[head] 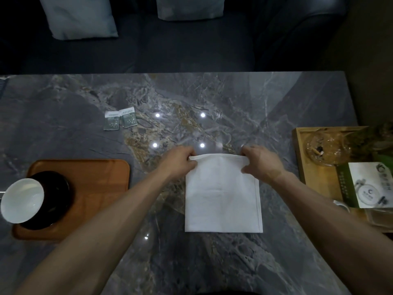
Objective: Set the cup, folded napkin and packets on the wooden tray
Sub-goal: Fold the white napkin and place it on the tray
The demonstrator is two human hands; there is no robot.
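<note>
While the cup sits on the wooden tray, left hand and right hand each pinch a far corner of the napkin, apparently to fold it toward the near edge.

Both hands forward, fingers seemingly pinched

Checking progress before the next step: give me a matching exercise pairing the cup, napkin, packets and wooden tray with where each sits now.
Things:
1. white cup
2. white napkin
3. two packets
4. wooden tray

Places:
A. far side of the marble table, left of centre
B. centre, far edge pinched by both hands
C. near left of the table
D. on the dark saucer on the tray

Pairs: 1-D, 2-B, 3-A, 4-C
</note>
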